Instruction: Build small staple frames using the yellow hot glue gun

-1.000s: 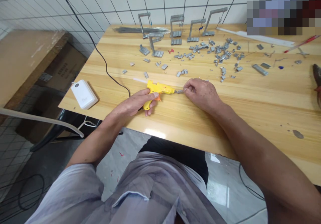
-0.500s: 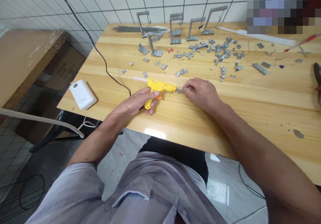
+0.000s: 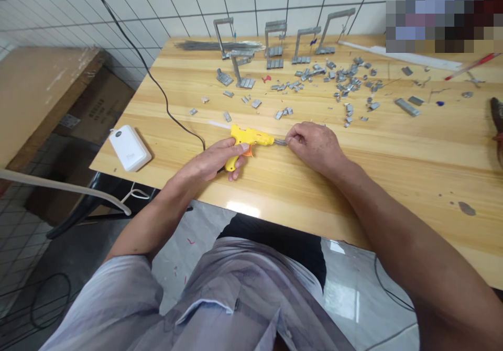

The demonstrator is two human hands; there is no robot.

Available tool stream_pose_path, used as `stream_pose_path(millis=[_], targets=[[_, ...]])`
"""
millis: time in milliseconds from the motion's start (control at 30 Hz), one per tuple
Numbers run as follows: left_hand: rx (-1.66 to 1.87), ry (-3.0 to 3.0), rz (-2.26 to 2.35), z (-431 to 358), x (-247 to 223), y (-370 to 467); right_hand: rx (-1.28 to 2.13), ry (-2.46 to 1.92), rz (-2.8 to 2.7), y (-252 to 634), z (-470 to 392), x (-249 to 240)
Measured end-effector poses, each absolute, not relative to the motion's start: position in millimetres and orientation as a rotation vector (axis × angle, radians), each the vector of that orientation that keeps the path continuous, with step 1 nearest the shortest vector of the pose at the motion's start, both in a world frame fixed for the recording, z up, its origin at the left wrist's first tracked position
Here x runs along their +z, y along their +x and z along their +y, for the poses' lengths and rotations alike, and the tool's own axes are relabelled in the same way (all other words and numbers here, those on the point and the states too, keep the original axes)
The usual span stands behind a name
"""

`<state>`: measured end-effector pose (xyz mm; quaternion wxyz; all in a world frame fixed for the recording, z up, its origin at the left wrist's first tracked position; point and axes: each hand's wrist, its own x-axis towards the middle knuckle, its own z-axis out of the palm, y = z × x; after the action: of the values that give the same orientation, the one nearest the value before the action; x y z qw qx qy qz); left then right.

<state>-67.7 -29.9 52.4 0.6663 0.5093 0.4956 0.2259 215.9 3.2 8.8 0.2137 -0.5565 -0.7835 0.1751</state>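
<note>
A yellow hot glue gun (image 3: 251, 135) with an orange trigger lies on its side just over the table, its nozzle pointing right. My left hand (image 3: 220, 160) is wrapped round its handle, thumb along the body by the trigger. A white glue stick (image 3: 219, 124) sticks out of the gun's back end. My right hand (image 3: 314, 146) is closed in a pinch at the nozzle tip, on a small grey metal piece (image 3: 282, 142) mostly hidden by the fingers. Whether nozzle and piece touch, I cannot tell.
Several bent metal stands (image 3: 239, 70) line the back of the wooden table (image 3: 275, 199). Loose staple pieces (image 3: 348, 81) lie scattered in front of them. A white power bank (image 3: 130, 148) is at the left edge, near a black cord (image 3: 167, 102). Pliers (image 3: 497, 123) lie far right.
Both hands stay almost in place. The small grey metal piece at the nozzle has shifted or tilted slightly.
</note>
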Motion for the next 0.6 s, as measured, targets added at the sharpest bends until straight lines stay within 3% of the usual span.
stream_pose_path(millis=[600], targets=[[0.544, 1.144, 1.08, -29.5, 49.1, -65.2, 0.557, -1.515, -2.164, 217.9, 4.0, 10.5]])
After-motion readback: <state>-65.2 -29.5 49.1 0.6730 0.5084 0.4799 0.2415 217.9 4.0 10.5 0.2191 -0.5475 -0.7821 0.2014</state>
